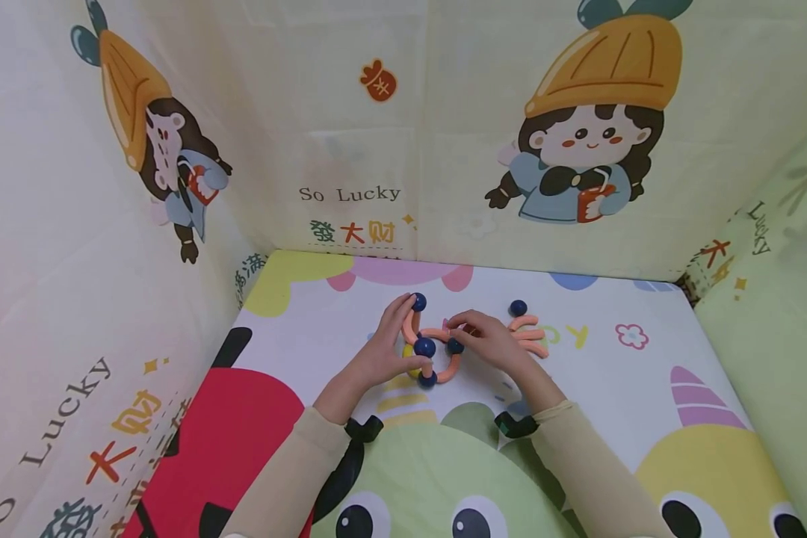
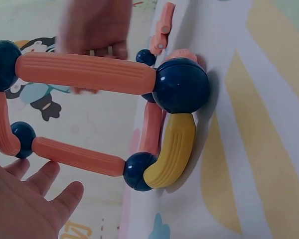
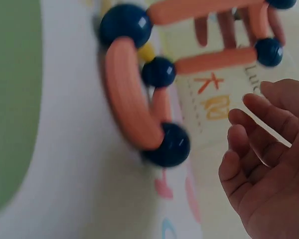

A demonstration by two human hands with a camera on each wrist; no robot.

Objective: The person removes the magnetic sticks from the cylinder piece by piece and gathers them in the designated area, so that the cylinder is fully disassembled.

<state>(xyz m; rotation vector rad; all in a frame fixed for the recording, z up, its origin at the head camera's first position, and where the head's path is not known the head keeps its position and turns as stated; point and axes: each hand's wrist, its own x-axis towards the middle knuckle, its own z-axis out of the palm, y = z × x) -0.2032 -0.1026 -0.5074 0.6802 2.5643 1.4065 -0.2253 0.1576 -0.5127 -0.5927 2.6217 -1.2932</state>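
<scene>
A frame of coral magnetic rods [image 2: 84, 73] and navy balls [image 1: 425, 347] stands on the printed table, with one curved yellow rod [image 2: 174, 149] low in it. My left hand [image 1: 383, 355] holds its upper left part, thumb by the near ball and fingers by the far top ball [image 1: 418, 302]. The other left fingers stretch out behind the lower rod in the left wrist view. To the right of the frame is my right hand [image 1: 487, 340], its fingers loosely bent. Nothing shows in its grasp in the right wrist view [image 3: 269, 149].
Several spare coral rods [image 1: 531, 335] lie just beyond the right hand, with a navy ball [image 1: 518, 308] at their far end. A printed cloth [image 1: 457, 172] rises behind and on both sides of the table [image 1: 598, 373].
</scene>
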